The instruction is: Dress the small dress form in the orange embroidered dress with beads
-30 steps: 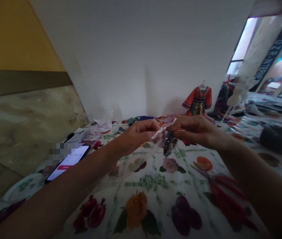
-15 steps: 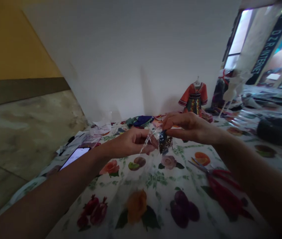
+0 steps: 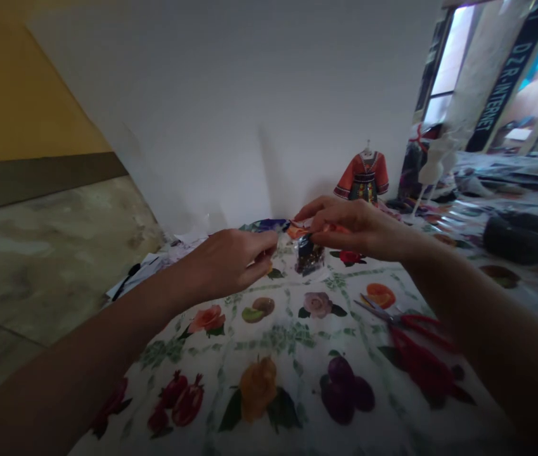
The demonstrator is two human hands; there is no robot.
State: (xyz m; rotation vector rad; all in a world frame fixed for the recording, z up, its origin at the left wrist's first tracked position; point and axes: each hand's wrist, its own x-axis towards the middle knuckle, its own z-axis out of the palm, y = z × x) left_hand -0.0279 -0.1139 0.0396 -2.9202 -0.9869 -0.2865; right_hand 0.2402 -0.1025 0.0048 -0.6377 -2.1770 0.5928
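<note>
At the left middle of the frame, loose papers (image 3: 154, 267) lie at the far edge of the table (image 3: 292, 329), which is covered in a cloth printed with fruit and flowers. Just left of centre, the left hand (image 3: 230, 259) has its fingers curled in. Its grip is nearly closed, thumb and fingertips pinching the left edge of a small clear bag (image 3: 307, 256).

The bag sits at the centre of the frame, between the two hands and just above the cloth. Its dark-filled part hangs roughly up and down, with the top at the fingers and the bottom pointing at the table. The empty film stretches sideways toward the left hand.

Right of centre, the right hand (image 3: 349, 228) comes in palm down. Its grip is tight on the bag's top edge, the fingertips pressed together.

Behind it, at the wall, stands a small red dress on a stand (image 3: 364, 177). At the lower right, red-handled scissors (image 3: 411, 342) lie flat on the cloth, blades toward the centre. A dark bundle (image 3: 525, 237) rests at the far right.
</note>
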